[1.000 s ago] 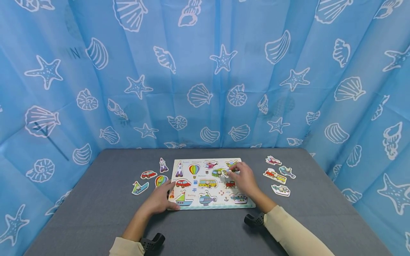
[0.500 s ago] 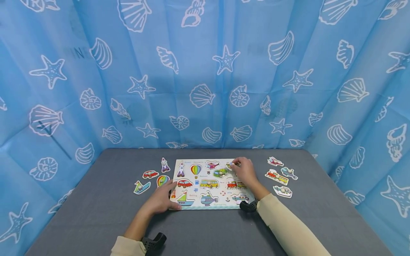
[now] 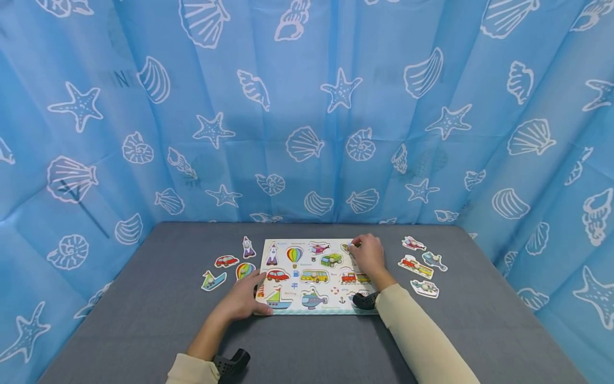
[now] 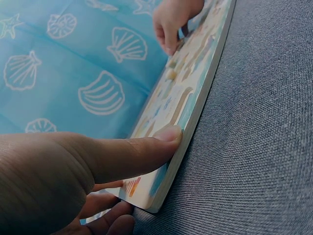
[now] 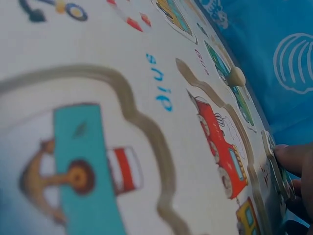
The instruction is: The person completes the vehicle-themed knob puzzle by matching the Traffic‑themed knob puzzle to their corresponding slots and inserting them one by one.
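Note:
My left hand (image 3: 240,298) grips the left edge of a wooden peg puzzle board (image 3: 336,310). In the left wrist view its thumb (image 4: 142,152) lies on top near the front edge, with the other fingers curled at the side. At the board's upper right corner, my right hand (image 3: 370,257) pinches a small puzzle piece (image 5: 275,164), mostly hidden behind the fingers. The green truck piece (image 3: 331,260) and the yellow bus piece (image 3: 314,276) sit in their recesses. The train recess (image 5: 222,147) and the ship recess (image 5: 78,166) show printed pictures.
Left of the board lie rocket (image 3: 248,247), red car (image 3: 226,261), balloon (image 3: 244,270) and sailboat (image 3: 213,280) pieces. To the right are helicopter (image 3: 413,243), submarine (image 3: 435,261), train (image 3: 415,266) and ship (image 3: 424,288) pieces. A blue shell-patterned curtain (image 3: 288,106) stands behind the grey table (image 3: 297,352).
My right hand has moved up and right with its piece, from beside the green truck to the board's upper right corner. The left hand stays on the board; the head view has shifted slightly.

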A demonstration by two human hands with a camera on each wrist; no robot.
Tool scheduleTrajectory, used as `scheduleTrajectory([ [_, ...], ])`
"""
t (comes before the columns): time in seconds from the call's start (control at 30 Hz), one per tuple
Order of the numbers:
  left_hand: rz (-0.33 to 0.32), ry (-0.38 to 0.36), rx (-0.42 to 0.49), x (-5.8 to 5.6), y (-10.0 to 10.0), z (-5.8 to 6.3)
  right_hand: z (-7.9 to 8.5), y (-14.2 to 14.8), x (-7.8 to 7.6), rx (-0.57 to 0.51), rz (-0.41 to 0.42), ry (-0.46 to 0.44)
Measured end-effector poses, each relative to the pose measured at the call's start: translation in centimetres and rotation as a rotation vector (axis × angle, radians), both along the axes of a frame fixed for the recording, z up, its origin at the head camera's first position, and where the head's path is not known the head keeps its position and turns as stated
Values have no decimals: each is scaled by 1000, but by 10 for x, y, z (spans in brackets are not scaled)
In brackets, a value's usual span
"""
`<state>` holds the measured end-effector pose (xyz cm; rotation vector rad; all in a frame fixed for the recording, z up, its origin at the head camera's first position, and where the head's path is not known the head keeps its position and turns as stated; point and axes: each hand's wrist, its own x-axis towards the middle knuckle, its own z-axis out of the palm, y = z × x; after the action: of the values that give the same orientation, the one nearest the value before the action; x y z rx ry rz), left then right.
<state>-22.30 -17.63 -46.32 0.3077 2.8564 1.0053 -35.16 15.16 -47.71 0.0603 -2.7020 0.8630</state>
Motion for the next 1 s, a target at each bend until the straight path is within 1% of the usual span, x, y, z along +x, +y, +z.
scheduleTrajectory([
  [0.13, -3, 5, 10, -1, 0, 1, 1, -1, -1, 31, -21, 7],
  [0.3, -6, 9, 9, -2, -1, 1, 1, -3, -1, 67, -41, -6],
  [0.63, -5, -4, 0, 0, 1, -1, -3, -3, 1, 65, -64, -19],
  [0.8, -3, -7, -2, 1, 2, 0, -1, -1, 3, 65, -32, -35],
  [1.0, -4, 1, 4, 0, 0, 1, 3, 4, 3, 92, 39, -100],
])
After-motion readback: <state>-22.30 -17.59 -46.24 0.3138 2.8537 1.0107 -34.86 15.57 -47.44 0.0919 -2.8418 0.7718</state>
